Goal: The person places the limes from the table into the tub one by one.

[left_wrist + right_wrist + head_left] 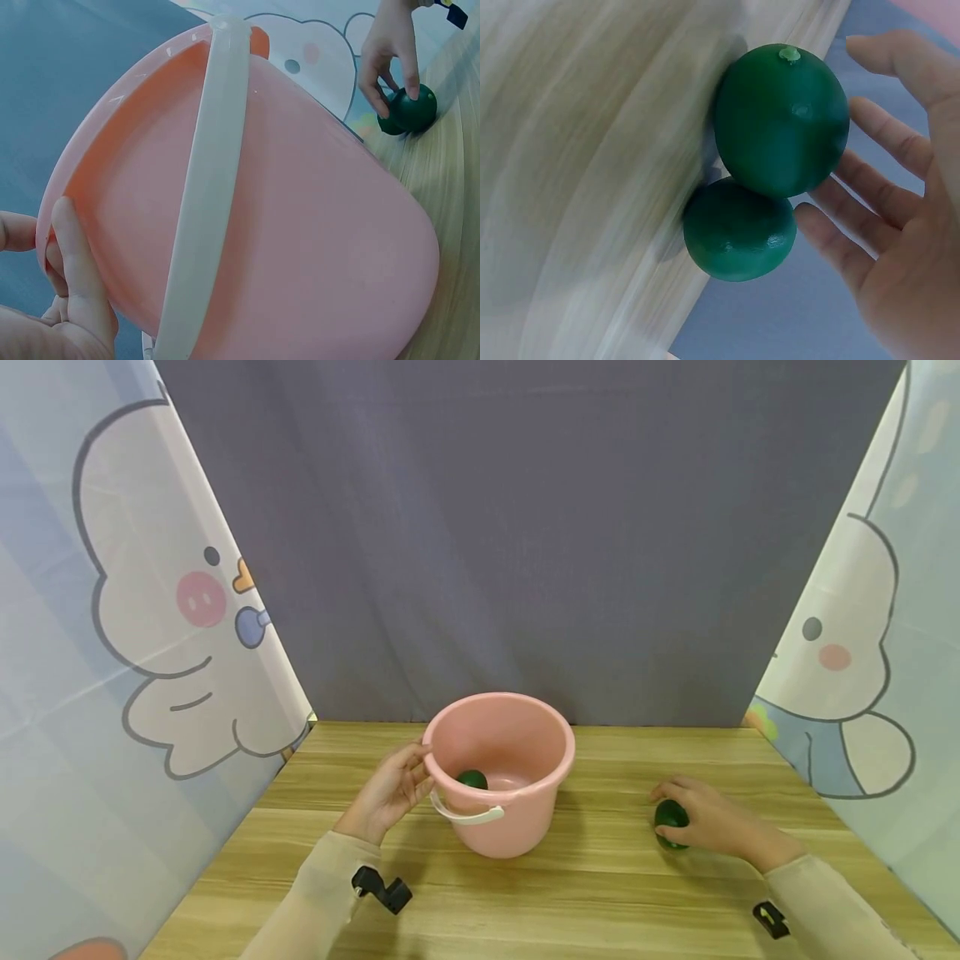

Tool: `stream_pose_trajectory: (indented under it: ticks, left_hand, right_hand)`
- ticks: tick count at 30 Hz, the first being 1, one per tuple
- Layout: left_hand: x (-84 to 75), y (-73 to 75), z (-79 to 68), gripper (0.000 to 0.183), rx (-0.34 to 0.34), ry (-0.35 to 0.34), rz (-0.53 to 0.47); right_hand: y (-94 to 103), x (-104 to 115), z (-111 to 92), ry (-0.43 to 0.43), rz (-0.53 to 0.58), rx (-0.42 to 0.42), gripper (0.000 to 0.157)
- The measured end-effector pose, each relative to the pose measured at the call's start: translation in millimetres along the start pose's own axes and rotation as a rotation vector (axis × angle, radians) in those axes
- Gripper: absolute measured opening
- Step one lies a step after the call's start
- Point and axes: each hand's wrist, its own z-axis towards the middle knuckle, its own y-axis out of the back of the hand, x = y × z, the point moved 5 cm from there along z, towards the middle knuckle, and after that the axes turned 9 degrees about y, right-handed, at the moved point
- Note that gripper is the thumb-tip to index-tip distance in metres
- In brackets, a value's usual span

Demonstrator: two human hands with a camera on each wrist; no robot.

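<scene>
Green lime with a pale stem end point(780, 131) lay on the wood-grain surface point(540, 910), right side, well apart from the pink bucket point(502, 833). Second green lime point(739, 234) sat right up against it. I had the right hand point(708, 818) over the pair, grip fairly wide, fingers spread around them; couldn't tell from my end how firmly any fingertip touched. Left hand point(390, 793) pinched the bucket's left rim, grip narrow. Bucket stood upright near the middle, white handle point(467, 817) drooping on the near left side. Third green lime point(472, 779) was inside, lower part hidden by the near rim. Pale sleeves point(303, 893) on both arms, black wrist mount point(381, 889) at left, another at right. Dark grey cloth point(525, 543) hung behind; cartoon-print curtains point(45, 635) flanked both sides.
</scene>
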Motion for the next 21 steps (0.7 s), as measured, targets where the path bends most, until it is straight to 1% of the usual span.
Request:
stream_pose_trajectory:
  ticks: [3, 5, 8, 11, 13, 15, 21]
  left_hand:
    - [-0.4, -0.9, -0.2, 0.027, 0.000, -0.005, -0.011]
    - [-0.5, -1.2, -0.4, 0.027, 0.004, -0.005, -0.014]
    - [-0.6, -1.4, -0.7, 0.033, 0.010, -0.003, -0.005]
    - [-0.5, -1.1, -1.1, 0.040, 0.011, 0.002, 0.006]
    - [-0.4, -0.8, -1.1, 0.041, 0.010, 0.003, 0.007]
    - [-0.4, -0.7, -0.9, 0.038, 0.007, 0.001, -0.002]
    - [-0.7, -1.5, -1.1, 0.026, -0.001, -0.005, -0.018]
  right_hand:
    - [-0.5, -0.7, -0.7, -0.002, -0.005, 0.005, 0.036]
    - [-1.2, -1.2, -1.4, -0.010, -0.006, 0.013, 0.037]
    - [-3.2, -1.7, -2.2, -0.021, 0.014, 0.030, 0.040]
    - [-5.6, -3.3, -2.8, -0.051, 0.050, 0.051, 0.043]
    - [-6.7, -4.5, -3.2, -0.066, 0.063, 0.056, 0.045]
    - [-6.9, -5.1, -3.5, -0.074, 0.066, 0.056, 0.047]
    - [-7.4, -4.2, -4.3, -0.043, 0.064, 0.060, 0.050]
